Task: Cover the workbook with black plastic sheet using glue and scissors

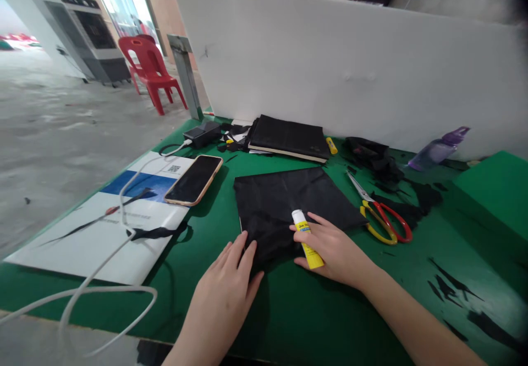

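A sheet of black paper (284,198) lies flat on the green table (330,311). My left hand (223,289) rests open, its fingers flat on the paper's near left corner. My right hand (334,250) is closed round a yellow glue stick (306,238), whose white tip touches the paper near its front edge.
Red-and-yellow scissors (381,215) lie right of the paper. A phone (193,179) on a white cable sits on a white-and-blue booklet (103,223) at left. Black notebooks (289,138), a charger (202,133), paper scraps and a purple bottle (439,149) line the white back wall.
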Demonstrator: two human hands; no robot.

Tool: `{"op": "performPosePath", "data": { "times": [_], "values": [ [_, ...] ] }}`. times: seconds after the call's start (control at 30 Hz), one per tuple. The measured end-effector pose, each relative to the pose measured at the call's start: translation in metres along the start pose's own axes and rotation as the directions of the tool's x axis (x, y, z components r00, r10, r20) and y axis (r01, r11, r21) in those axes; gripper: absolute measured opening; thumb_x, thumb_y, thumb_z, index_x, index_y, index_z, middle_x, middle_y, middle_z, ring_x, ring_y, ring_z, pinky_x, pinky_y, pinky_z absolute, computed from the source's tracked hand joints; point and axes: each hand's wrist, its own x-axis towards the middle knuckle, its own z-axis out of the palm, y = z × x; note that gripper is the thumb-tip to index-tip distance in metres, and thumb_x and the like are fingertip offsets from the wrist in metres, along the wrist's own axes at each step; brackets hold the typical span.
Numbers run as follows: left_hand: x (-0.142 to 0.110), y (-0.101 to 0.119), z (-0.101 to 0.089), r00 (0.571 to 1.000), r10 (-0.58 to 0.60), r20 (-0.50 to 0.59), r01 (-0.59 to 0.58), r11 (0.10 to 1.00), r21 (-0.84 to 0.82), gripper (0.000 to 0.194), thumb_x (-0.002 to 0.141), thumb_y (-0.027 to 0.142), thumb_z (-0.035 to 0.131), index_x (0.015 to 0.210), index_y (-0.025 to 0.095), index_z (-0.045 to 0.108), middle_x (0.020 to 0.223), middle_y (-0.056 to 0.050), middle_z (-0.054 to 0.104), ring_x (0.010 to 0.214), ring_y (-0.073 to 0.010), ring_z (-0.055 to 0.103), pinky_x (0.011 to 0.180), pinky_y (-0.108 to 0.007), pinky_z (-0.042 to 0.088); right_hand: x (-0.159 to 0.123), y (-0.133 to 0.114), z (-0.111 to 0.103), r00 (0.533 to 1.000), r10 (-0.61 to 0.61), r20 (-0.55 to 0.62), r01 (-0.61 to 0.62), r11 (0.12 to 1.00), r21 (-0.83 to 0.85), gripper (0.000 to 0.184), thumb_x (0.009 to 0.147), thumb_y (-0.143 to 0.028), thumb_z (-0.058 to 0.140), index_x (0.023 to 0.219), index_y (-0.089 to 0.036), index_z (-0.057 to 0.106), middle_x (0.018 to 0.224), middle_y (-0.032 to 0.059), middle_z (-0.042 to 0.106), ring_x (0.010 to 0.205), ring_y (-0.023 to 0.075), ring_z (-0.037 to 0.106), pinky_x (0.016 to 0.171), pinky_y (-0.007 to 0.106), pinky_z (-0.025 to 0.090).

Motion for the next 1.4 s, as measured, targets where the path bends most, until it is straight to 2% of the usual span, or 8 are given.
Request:
{"op": "performPosePath", "data": {
  "times": [0.3, 0.5, 0.63, 0.77, 0.97, 1.13, 1.27, 1.4],
  "values": [
    [0.002, 0.014, -0.012, 0.998, 0.060, 0.005, -0.059, 0.998, -0.019, 0.028, 0.089, 0.024, 0.051, 0.111, 0.012, 0.062, 0.115, -0.015, 0.069, 0.094, -0.0285, 0.070, 0.073, -0.040, 0.061, -0.007, 0.010, -0.007, 1.000, -0.017, 0.023, 0.017, 1.000, 0.027, 0.034, 0.081, -0.027, 0.064, 0.112, -0.027, 0.051, 0.108, 0.0026, 0.069, 0.101, 0.0207, 0.066, 0.113, 0.055, 0.031],
    [-0.001, 0.004, -0.013, 0.996, 0.030, 0.087, -0.022, 0.996, -0.089, 0.040, 0.086, 0.017, 0.052, 0.125, 0.013, 0.054, 0.122, -0.015, 0.064, 0.095, -0.0262, 0.069, 0.073, -0.037, 0.061, -0.009, 0.010, -0.009, 1.000, -0.007, 0.013, 0.006, 1.000, 0.028, 0.033, 0.081, -0.028, 0.064, 0.110, -0.027, 0.050, 0.123, 0.0046, 0.064, 0.116, 0.0220, 0.059, 0.104, 0.048, 0.044],
    [-0.006, -0.009, -0.006, 0.996, -0.057, 0.065, 0.063, 0.994, -0.091, 0.053, 0.090, 0.032, 0.052, 0.140, 0.020, 0.040, 0.140, -0.015, 0.051, 0.118, -0.0299, 0.058, 0.089, -0.044, 0.056, -0.010, 0.014, -0.014, 0.998, 0.054, 0.031, -0.055, 0.998, 0.024, 0.037, 0.080, -0.034, 0.066, 0.112, -0.028, 0.047, 0.134, 0.0046, 0.056, 0.128, 0.0237, 0.049, 0.108, 0.051, 0.040],
    [-0.010, -0.014, 0.001, 0.997, 0.024, 0.077, -0.019, 0.997, -0.071, 0.052, 0.093, 0.035, 0.047, 0.143, 0.024, 0.037, 0.147, -0.010, 0.044, 0.133, -0.0296, 0.044, 0.102, -0.049, 0.047, -0.014, 0.022, -0.020, 0.984, 0.166, 0.065, -0.166, 0.986, 0.001, 0.044, 0.079, -0.039, 0.067, 0.116, -0.029, 0.046, 0.139, 0.0030, 0.052, 0.133, 0.0253, 0.042, 0.113, 0.054, 0.033],
    [-0.008, -0.010, 0.000, 0.997, 0.021, 0.072, -0.018, 0.999, -0.048, 0.046, 0.093, 0.033, 0.046, 0.137, 0.020, 0.047, 0.142, -0.012, 0.050, 0.133, -0.0311, 0.043, 0.101, -0.052, 0.047, -0.029, 0.045, -0.036, 0.928, 0.346, 0.138, -0.344, 0.938, -0.039, 0.049, 0.077, -0.035, 0.065, 0.123, -0.031, 0.047, 0.138, 0.0030, 0.052, 0.127, 0.0253, 0.048, 0.106, 0.048, 0.042],
    [0.000, -0.011, -0.008, 0.987, 0.124, 0.099, -0.115, 0.989, -0.091, 0.052, 0.089, 0.024, 0.048, 0.141, 0.023, 0.041, 0.149, -0.006, 0.041, 0.138, -0.0284, 0.036, 0.105, -0.052, 0.043, -0.044, 0.070, -0.040, 0.883, 0.458, 0.099, -0.440, 0.883, -0.162, 0.056, 0.075, -0.026, 0.059, 0.128, -0.031, 0.044, 0.134, 0.0040, 0.054, 0.122, 0.0260, 0.053, 0.098, 0.044, 0.048],
    [0.003, -0.012, -0.010, 0.969, 0.198, 0.150, -0.175, 0.973, -0.154, 0.053, 0.090, 0.027, 0.050, 0.142, 0.024, 0.040, 0.147, -0.004, 0.044, 0.135, -0.0251, 0.042, 0.105, -0.048, 0.045, -0.044, 0.072, -0.030, 0.898, 0.431, 0.091, -0.412, 0.894, -0.174, 0.052, 0.075, -0.020, 0.055, 0.125, -0.030, 0.046, 0.133, 0.0042, 0.055, 0.117, 0.0246, 0.057, 0.093, 0.041, 0.051],
    [0.005, -0.006, -0.009, 0.970, 0.179, 0.167, -0.149, 0.973, -0.178, 0.052, 0.089, 0.033, 0.054, 0.139, 0.022, 0.045, 0.144, -0.006, 0.048, 0.131, -0.0278, 0.046, 0.102, -0.047, 0.048, -0.034, 0.071, -0.011, 0.919, 0.384, -0.090, -0.394, 0.892, -0.220, 0.041, 0.077, -0.015, 0.052, 0.116, -0.026, 0.049, 0.123, 0.0061, 0.061, 0.115, 0.0264, 0.058, 0.106, 0.053, 0.039]
  ]
}}
